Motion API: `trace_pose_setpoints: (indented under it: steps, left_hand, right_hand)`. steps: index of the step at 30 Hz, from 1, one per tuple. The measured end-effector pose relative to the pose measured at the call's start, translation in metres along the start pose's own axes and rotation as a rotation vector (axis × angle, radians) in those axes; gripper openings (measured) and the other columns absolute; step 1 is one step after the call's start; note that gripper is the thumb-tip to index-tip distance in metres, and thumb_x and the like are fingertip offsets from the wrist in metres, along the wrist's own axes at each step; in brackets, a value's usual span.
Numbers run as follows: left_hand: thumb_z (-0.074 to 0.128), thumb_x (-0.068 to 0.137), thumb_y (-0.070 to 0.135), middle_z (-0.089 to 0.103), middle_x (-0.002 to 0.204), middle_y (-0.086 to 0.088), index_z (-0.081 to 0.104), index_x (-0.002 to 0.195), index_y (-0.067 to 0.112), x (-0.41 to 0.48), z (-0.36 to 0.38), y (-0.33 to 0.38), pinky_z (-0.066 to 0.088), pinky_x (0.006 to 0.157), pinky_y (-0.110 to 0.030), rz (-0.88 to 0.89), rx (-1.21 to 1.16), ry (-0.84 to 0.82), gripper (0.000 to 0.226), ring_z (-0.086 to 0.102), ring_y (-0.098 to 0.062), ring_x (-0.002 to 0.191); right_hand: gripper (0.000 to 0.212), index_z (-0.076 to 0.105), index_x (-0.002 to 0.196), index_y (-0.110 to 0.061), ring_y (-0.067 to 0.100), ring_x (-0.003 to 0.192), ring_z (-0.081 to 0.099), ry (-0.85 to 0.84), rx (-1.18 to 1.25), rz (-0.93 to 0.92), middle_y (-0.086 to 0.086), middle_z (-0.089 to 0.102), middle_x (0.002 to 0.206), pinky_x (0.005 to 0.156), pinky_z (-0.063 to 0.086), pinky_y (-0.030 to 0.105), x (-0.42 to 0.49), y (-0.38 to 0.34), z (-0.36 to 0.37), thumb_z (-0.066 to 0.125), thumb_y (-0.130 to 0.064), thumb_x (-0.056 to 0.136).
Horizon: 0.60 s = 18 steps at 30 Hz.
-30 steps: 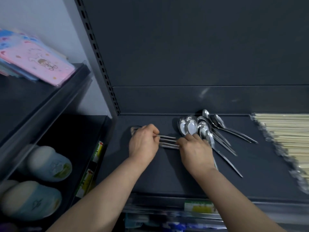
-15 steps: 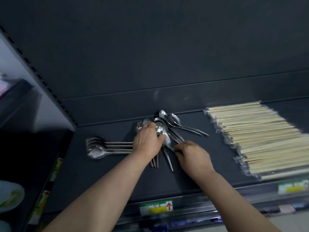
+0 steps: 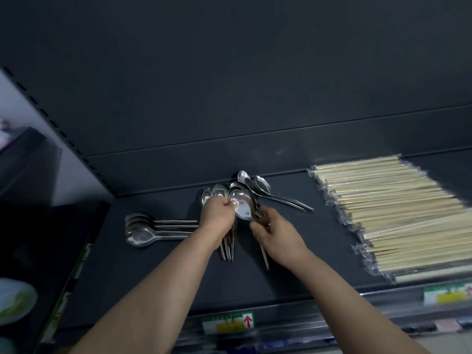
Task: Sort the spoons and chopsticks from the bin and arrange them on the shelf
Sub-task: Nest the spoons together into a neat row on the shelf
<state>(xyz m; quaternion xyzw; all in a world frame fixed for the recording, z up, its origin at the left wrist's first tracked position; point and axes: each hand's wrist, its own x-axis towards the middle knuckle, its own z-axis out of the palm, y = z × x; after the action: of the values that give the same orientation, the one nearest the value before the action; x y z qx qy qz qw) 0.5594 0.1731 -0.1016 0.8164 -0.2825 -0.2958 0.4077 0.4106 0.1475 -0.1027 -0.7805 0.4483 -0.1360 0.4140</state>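
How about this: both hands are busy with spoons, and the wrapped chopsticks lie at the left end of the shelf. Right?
Not quite. The head view shows the wrapped chopsticks at the right end of the shelf, not the left. The left hand and right hand are indeed busy with spoons.

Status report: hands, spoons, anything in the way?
Left hand grips spoon bunch. Right hand pinches single spoon beside it. Loose spoons behind, laid spoons left, chopsticks right; none blocking.

Spoons [image 3: 143,229], polished mirror-bright metal, chopsticks [image 3: 398,213], pale matt wood in clear crinkly glossy plastic sleeves, shelf [image 3: 158,274], smooth matt dark painted metal, price label [image 3: 228,322], glossy printed paper
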Motion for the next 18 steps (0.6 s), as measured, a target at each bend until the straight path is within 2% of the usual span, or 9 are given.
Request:
trace_pose_setpoints:
  steps: [2, 4, 5, 7, 9, 11, 13, 16, 18]
  left_hand:
    - [0.053, 0.096, 0.018, 0.053, 0.064, -0.003, 0.058, 0.071, 0.012, -0.003, 0.001, 0.007, 0.041, 0.056, -0.026, -0.013, -0.114, -0.011, 0.026, 0.049, -0.017, 0.060]
    - [0.053, 0.098, 0.018, 0.052, 0.063, 0.000, 0.057, 0.075, 0.013, -0.006, 0.002, 0.013, 0.040, 0.049, -0.023, -0.005, -0.168, -0.020, 0.023, 0.047, -0.012, 0.056]
    - [0.054, 0.098, 0.018, 0.052, 0.064, 0.000, 0.057, 0.078, 0.013, -0.005, 0.002, 0.013, 0.040, 0.048, -0.022, 0.008, -0.173, -0.019, 0.021, 0.047, -0.011, 0.055]
    - [0.058, 0.095, 0.019, 0.057, 0.067, -0.001, 0.058, 0.079, 0.016, -0.003, 0.001, 0.010, 0.045, 0.050, -0.025, 0.047, -0.139, 0.006, 0.017, 0.052, -0.012, 0.057]
    - [0.066, 0.090, 0.020, 0.064, 0.073, -0.002, 0.058, 0.075, 0.019, 0.000, -0.002, 0.003, 0.054, 0.062, -0.031, 0.090, -0.072, 0.036, 0.016, 0.060, -0.016, 0.066]
    - [0.073, 0.084, 0.024, 0.068, 0.077, -0.001, 0.059, 0.073, 0.022, 0.003, -0.006, -0.002, 0.056, 0.072, -0.036, 0.119, -0.009, 0.051, 0.018, 0.066, -0.019, 0.076]
    - [0.075, 0.081, 0.033, 0.070, 0.084, 0.002, 0.063, 0.077, 0.023, 0.007, -0.012, -0.003, 0.055, 0.077, -0.034, 0.148, 0.091, 0.100, 0.016, 0.067, -0.018, 0.084]
    - [0.068, 0.085, 0.036, 0.069, 0.100, 0.003, 0.064, 0.099, 0.020, 0.015, -0.022, -0.002, 0.050, 0.080, -0.031, 0.201, 0.323, 0.222, 0.022, 0.064, -0.020, 0.095]
    - [0.066, 0.087, 0.032, 0.065, 0.107, 0.001, 0.063, 0.108, 0.020, 0.020, -0.022, 0.000, 0.048, 0.080, -0.032, 0.278, 0.444, 0.219, 0.025, 0.062, -0.022, 0.100]
  right_hand:
    - [0.039, 0.041, 0.138, -0.019, 0.018, 0.102, 0.064, -0.124, 0.266, 0.077, -0.001, 0.062, 0.115, 0.091, 0.050, 0.035, 0.001, -0.008, 0.001, 0.045, -0.030, 0.100]
    - [0.023, 0.048, 0.123, -0.018, 0.016, 0.078, 0.065, -0.247, 0.602, 0.162, 0.002, 0.065, 0.096, 0.071, 0.053, 0.032, 0.000, -0.016, 0.002, 0.038, -0.020, 0.103]
    - [0.019, 0.050, 0.116, -0.018, 0.014, 0.068, 0.060, -0.255, 0.668, 0.178, 0.003, 0.064, 0.087, 0.061, 0.050, 0.028, 0.001, -0.017, 0.001, 0.036, -0.016, 0.103]
    - [0.018, 0.052, 0.102, -0.023, 0.010, 0.056, 0.047, -0.210, 0.558, 0.165, 0.001, 0.056, 0.075, 0.049, 0.041, 0.022, 0.003, -0.015, 0.000, 0.037, -0.014, 0.102]
    - [0.016, 0.053, 0.096, -0.026, 0.008, 0.051, 0.043, -0.204, 0.362, 0.139, -0.002, 0.054, 0.070, 0.044, 0.036, 0.018, 0.007, -0.010, -0.003, 0.041, -0.017, 0.101]
    - [0.011, 0.054, 0.099, -0.026, 0.008, 0.051, 0.046, -0.225, 0.194, 0.123, -0.004, 0.056, 0.066, 0.049, 0.041, 0.020, 0.010, -0.004, -0.005, 0.044, -0.020, 0.099]
    - [0.011, 0.051, 0.098, -0.030, 0.012, 0.059, 0.053, -0.170, 0.080, 0.138, -0.006, 0.059, 0.066, 0.063, 0.046, 0.027, 0.014, 0.001, -0.006, 0.044, -0.023, 0.097]
    - [0.015, 0.051, 0.101, -0.027, 0.016, 0.059, 0.057, -0.059, 0.130, 0.211, -0.002, 0.063, 0.071, 0.065, 0.049, 0.034, 0.016, 0.006, -0.007, 0.042, -0.018, 0.094]
    - [0.021, 0.052, 0.103, -0.026, 0.020, 0.064, 0.060, -0.010, 0.142, 0.252, 0.002, 0.067, 0.079, 0.070, 0.053, 0.038, 0.017, 0.008, -0.006, 0.042, -0.014, 0.089]
